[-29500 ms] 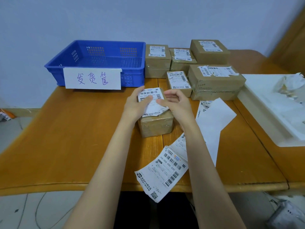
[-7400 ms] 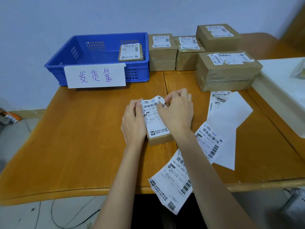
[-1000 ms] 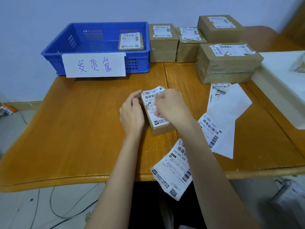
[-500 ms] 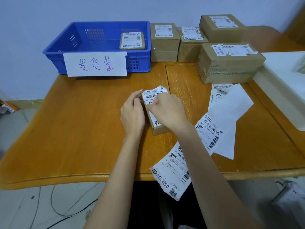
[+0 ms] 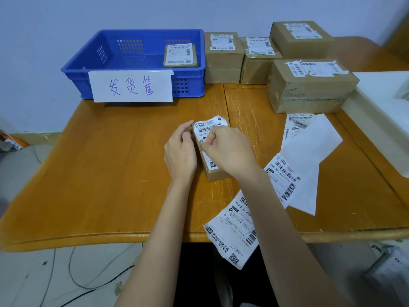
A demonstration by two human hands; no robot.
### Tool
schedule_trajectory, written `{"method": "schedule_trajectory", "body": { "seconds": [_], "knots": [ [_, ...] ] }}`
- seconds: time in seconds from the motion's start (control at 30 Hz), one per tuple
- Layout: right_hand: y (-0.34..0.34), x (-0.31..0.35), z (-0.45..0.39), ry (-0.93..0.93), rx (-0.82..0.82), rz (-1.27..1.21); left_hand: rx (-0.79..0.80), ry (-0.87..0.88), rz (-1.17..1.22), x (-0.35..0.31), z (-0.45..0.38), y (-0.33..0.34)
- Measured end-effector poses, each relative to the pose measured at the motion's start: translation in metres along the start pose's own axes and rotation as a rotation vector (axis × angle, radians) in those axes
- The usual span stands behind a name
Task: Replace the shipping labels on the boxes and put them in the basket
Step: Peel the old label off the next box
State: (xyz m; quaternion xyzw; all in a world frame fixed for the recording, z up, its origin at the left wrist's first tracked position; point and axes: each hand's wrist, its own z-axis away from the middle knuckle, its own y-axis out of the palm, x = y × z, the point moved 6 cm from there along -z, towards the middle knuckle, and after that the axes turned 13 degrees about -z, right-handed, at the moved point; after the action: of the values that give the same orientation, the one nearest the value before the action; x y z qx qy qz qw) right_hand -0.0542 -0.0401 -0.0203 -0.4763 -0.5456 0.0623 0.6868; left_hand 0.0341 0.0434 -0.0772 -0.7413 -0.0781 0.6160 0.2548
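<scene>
Count: four brown cardboard boxes stacked at the table's far side — two small ones side by side (image 5: 222,56) (image 5: 259,60), one at the back (image 5: 301,38), one large taped one in front (image 5: 309,87). A fifth, flat labelled box (image 5: 180,56) lies in the blue perforated plastic basket (image 5: 106,56), far right corner. A sixth, the small brown cardboard box (image 5: 215,171), sits between my hands at table centre.

Loose white printed label sheets (image 5: 234,229): one overhangs the near edge, more lie fanned to my right; exact number unclear.

Surface: orange-brown wooden table (image 5: 99,173), pale blue wall behind, grey floor with cables below. White handwritten paper sign (image 5: 132,86) on the basket front.

My left hand (image 5: 180,154) rests against the box's left side, fingers curled, tips at the white barcode label (image 5: 207,127) on top. My right hand (image 5: 228,149) lies over the box, thumb and forefinger pinching that label, whose far end curls up off the cardboard.
</scene>
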Motion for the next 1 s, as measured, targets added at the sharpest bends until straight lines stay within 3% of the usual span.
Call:
{"method": "schedule_trajectory", "body": {
  "seconds": [0.23, 0.37, 0.5, 0.7, 1.0],
  "knots": [
    [-0.003, 0.001, 0.005, -0.041, -0.012, -0.085, 0.016, 0.018, -0.026, -0.001, 0.001, 0.0],
    [-0.01, -0.008, 0.0, 0.079, -0.002, -0.278, 0.008, 0.022, -0.053, -0.002, 0.0, -0.001],
    [-0.003, -0.006, -0.003, 0.099, 0.039, -0.123, 0.012, 0.025, -0.051, -0.001, -0.001, -0.001],
    [-0.002, -0.001, 0.004, 0.106, -0.069, 0.079, 0.002, 0.03, -0.057, -0.001, -0.001, 0.0],
    [0.003, -0.002, 0.01, 0.117, -0.136, -0.066, 0.018, 0.041, -0.061, 0.001, -0.003, 0.003]
  ]
}}
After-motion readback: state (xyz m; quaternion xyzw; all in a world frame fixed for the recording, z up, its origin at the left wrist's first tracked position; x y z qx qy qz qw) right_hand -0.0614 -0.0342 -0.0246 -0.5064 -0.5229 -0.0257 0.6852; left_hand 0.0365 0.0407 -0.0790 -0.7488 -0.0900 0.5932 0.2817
